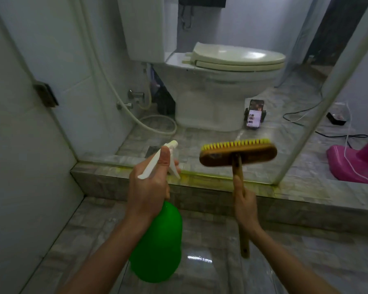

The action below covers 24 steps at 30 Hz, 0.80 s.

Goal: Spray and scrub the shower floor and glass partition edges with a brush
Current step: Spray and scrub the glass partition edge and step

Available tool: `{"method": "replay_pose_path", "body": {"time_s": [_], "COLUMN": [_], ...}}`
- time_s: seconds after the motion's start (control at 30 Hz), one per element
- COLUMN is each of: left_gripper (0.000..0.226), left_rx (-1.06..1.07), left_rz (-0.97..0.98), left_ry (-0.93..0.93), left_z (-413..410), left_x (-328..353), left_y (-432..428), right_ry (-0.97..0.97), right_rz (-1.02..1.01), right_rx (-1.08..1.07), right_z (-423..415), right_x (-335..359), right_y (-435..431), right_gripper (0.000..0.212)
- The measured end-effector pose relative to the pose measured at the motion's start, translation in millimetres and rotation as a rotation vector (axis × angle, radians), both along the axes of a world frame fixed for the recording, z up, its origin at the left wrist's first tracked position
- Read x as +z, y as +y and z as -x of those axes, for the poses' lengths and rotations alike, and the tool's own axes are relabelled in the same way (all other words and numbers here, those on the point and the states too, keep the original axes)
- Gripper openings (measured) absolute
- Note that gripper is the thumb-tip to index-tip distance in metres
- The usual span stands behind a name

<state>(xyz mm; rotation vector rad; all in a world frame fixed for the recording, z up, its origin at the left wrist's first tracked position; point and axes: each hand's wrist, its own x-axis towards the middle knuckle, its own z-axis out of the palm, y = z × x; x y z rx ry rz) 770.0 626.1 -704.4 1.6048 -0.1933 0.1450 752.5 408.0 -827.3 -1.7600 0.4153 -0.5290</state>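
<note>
My left hand (149, 187) grips the neck of a green spray bottle (157, 240); its white trigger head (157, 161) points toward the glass partition (200, 124). My right hand (245, 206) holds the wooden handle of a scrub brush (238, 153), whose yellow bristles face up and away. The brush head hovers in front of the glass, above the stone curb (221, 187). A yellowish film runs along the glass bottom edge on the curb. The wet grey tiled shower floor (210, 262) lies below my arms.
Behind the glass stand a white toilet (221, 81), a hose (157, 128) and valves at the wall, and a phone on a stand (255, 114). A pink fan base (353, 160) and cables lie at right. A white wall with a glass hinge (45, 94) is on the left.
</note>
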Motion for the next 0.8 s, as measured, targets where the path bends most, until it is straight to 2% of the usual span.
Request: {"method": "replay_pose_path", "body": {"time_s": [0.07,0.13,0.27,0.33,0.47,0.57,0.67,0.73,0.8], "left_gripper": [0.045,0.037,0.035,0.035,0.049,0.042,0.046,0.053,0.047], "left_rx": [-0.014,-0.021,-0.016,-0.020,-0.012,-0.001,-0.012,-0.017,-0.019], "left_rz": [0.023,0.039,0.010,-0.007,0.017,0.015,-0.008,-0.017,-0.026], "left_ry": [0.001,0.007,0.003,-0.005,-0.011,-0.016,-0.017,-0.004,-0.002], "left_z": [3.8,6.3,8.0,10.3,11.4,11.6,13.2,14.9,15.3], "left_x": [2.3,4.2,3.0,2.4,6.8,6.2,1.2,0.7,1.1], "left_y": [-0.3,-0.3,-5.2,-8.0,-10.0,-9.8,-11.1,-14.0,-16.8], "right_ry": [0.106,0.103,-0.090,-0.156,-0.103,0.047,0.048,-0.027,-0.083], "right_rz": [-0.038,-0.026,-0.033,-0.053,-0.048,-0.031,0.010,-0.061,-0.151], "right_rx": [-0.023,-0.010,0.033,0.042,0.002,-0.049,-0.042,-0.018,0.013], "right_z": [17.6,12.4,-26.1,-32.4,-2.4,22.8,15.8,2.7,-4.9], "right_x": [-21.1,-8.8,88.9,108.9,44.5,7.7,49.5,99.7,131.3], "right_y": [2.8,7.0,7.8,0.9,-12.3,-19.4,-22.5,-25.2,-28.9], "right_gripper": [0.061,0.055,0.060,0.060,0.072,0.078,0.072,0.063,0.061]}}
